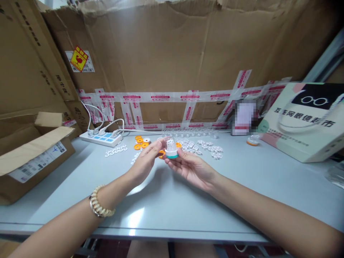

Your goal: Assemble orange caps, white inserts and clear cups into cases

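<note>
My right hand (189,167) holds a small white plastic piece with a teal base (171,149) above the grey table (166,208), fingers curled under it. My left hand (146,159), a beaded bracelet on its wrist, pinches the top of the same piece from the left. Just behind the hands lie orange rings (141,142) and a scatter of small white plastic parts (206,146). An orange ring shows partly under the held piece.
A white power strip (100,138) with plugged cables sits at the back left. An open cardboard box (29,157) stands at the left, a printed paper bag (306,120) at the right. Taped cardboard walls the back. A small orange-based piece (253,141) sits near the bag.
</note>
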Available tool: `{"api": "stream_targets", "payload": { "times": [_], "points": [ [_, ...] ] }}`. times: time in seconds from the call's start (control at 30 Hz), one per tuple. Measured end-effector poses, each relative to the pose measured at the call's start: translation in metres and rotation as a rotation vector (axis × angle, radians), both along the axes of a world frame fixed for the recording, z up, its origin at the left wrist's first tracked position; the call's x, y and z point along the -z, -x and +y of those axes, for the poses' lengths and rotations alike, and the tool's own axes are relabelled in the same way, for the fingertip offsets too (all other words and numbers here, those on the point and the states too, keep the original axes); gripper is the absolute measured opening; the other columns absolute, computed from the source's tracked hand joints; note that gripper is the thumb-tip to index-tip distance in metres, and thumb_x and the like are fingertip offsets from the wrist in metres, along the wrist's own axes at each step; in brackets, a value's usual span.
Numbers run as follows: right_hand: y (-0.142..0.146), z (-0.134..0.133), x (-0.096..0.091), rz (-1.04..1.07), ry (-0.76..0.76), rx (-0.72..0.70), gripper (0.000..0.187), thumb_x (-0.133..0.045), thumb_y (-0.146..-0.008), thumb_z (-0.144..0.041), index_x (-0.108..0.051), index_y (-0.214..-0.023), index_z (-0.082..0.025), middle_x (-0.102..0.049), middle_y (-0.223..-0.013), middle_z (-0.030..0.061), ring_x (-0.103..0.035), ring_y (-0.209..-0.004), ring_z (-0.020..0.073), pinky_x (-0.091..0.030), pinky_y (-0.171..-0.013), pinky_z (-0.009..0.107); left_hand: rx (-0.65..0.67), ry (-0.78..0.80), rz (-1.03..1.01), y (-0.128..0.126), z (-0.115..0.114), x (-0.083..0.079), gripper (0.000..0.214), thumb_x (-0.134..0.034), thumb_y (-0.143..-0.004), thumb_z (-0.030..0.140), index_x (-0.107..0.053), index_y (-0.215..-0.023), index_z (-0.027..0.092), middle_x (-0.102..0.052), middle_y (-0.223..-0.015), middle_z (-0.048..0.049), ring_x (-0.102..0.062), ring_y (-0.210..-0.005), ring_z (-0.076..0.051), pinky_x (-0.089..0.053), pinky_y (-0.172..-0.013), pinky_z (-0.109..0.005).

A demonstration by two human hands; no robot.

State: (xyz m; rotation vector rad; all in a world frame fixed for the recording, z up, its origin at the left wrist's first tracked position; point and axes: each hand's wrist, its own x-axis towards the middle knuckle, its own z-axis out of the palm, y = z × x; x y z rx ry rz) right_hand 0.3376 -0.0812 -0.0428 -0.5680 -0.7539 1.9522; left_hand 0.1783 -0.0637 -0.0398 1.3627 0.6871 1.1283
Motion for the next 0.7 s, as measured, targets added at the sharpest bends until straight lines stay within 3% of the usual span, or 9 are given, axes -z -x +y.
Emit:
{"api": "stream_targets", "payload": {
  "times": [0.13,0.3,0.43,0.7],
  "points": [
    [0.001,-0.002,-0.002,-0.002,0.071,-0.057,0.020,-0.048,-0.090,-0.025,-0.063,-0.091,-0.010,-0.070,-0.081,0.0087,-0.068,-0.072,0.0104,-0.055,-0.071,0.019,0.032,-0.043,0.030,0.003,0.002,-0.002,0.043,-0.052,-0.085,0.045,-0.058,-0.118,0.018,-0.063,-0.112,-0.0101,-0.054,-0.106,-0.025,-0.038,-0.093,-0.037],
    [0.002,-0.003,-0.001,0.013,0.040,-0.032,0.015,-0.060,-0.083,-0.025,-0.064,-0.088,-0.011,-0.069,-0.079,0.0062,-0.067,-0.073,0.0108,-0.055,-0.071,0.019,-0.014,-0.100,0.045,0.004,0.003,-0.004,0.035,-0.066,-0.077,0.036,-0.064,-0.107,0.019,-0.065,-0.109,-0.0081,-0.057,-0.102,-0.024,-0.042,-0.090,-0.035],
    [0.002,-0.004,-0.002,0.005,0.002,-0.003,0.021,-0.072,-0.072,-0.028,-0.067,-0.085,-0.013,-0.071,-0.079,0.0053,-0.067,-0.072,0.0101,-0.055,-0.070,0.018,-0.057,-0.208,0.105,0.005,0.001,-0.009,0.036,-0.069,-0.073,0.038,-0.066,-0.102,0.016,-0.066,-0.106,-0.0096,-0.058,-0.101,-0.026,-0.043,-0.090,-0.036],
    [0.003,-0.008,0.000,-0.028,-0.060,0.074,0.024,-0.077,-0.064,-0.030,-0.070,-0.079,-0.013,-0.070,-0.078,0.0034,-0.064,-0.075,0.0094,-0.053,-0.076,0.020,-0.275,-0.488,0.331,0.003,-0.007,-0.010,0.023,-0.060,-0.078,0.030,-0.067,-0.093,0.013,-0.069,-0.097,-0.0100,-0.060,-0.095,-0.024,-0.044,-0.089,-0.036]
  ]
}}
